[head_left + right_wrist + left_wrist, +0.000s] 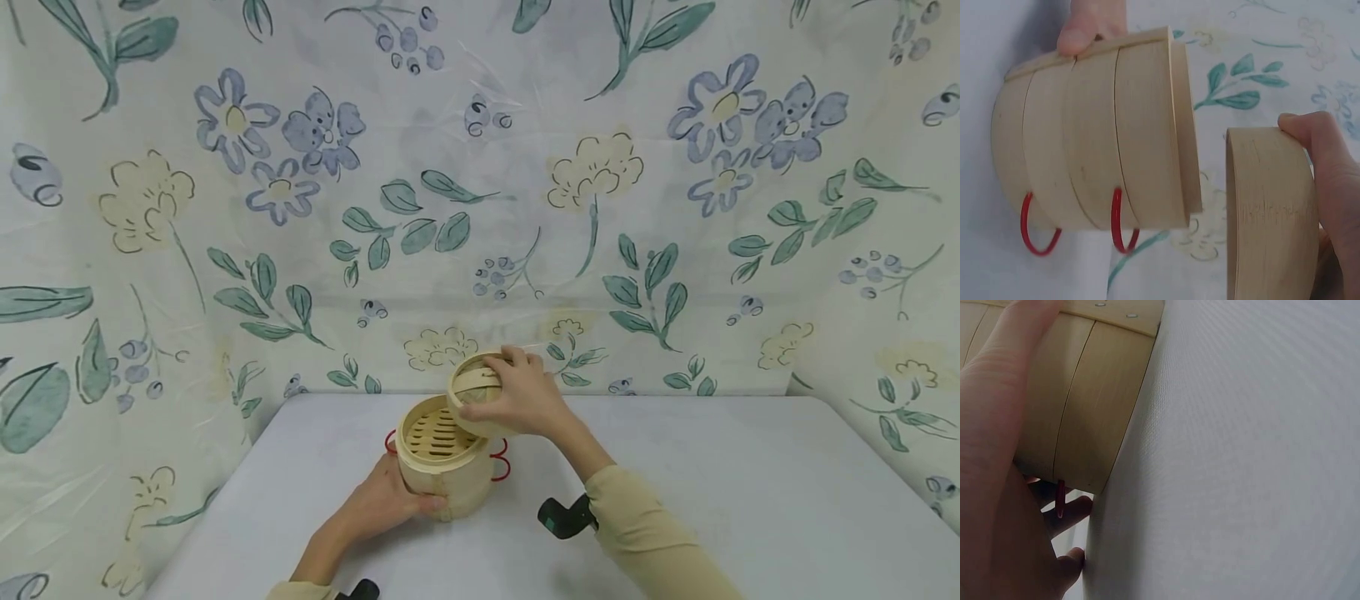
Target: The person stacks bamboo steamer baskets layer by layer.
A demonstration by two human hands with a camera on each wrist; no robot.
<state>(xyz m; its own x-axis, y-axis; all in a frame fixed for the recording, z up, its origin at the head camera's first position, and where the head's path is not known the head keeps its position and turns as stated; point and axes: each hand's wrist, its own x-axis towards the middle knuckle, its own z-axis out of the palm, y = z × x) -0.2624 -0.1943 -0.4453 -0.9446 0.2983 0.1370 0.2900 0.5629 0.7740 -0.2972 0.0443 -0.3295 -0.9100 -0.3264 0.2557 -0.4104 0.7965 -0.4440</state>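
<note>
A round bamboo steamer [457,483] stands on the table, its slatted inside showing from above and red loop handles [1116,219] on its sides. My left hand [386,498] grips it low on the near left side, thumb across the front and fingers round behind. In the left wrist view the steamer wall [1097,394] fills the upper left, with the fingertips partly hidden behind it. My right hand [528,396] holds the bamboo lid [1272,212] by its edges, tilted above the steamer's back right rim. A gap between lid and steamer shows in the right wrist view.
The white table [712,483] spreads out on both sides of the steamer. A floral cloth [525,208] hangs behind the table and along its sides. Black camera mounts [566,517] stick out from the wrists.
</note>
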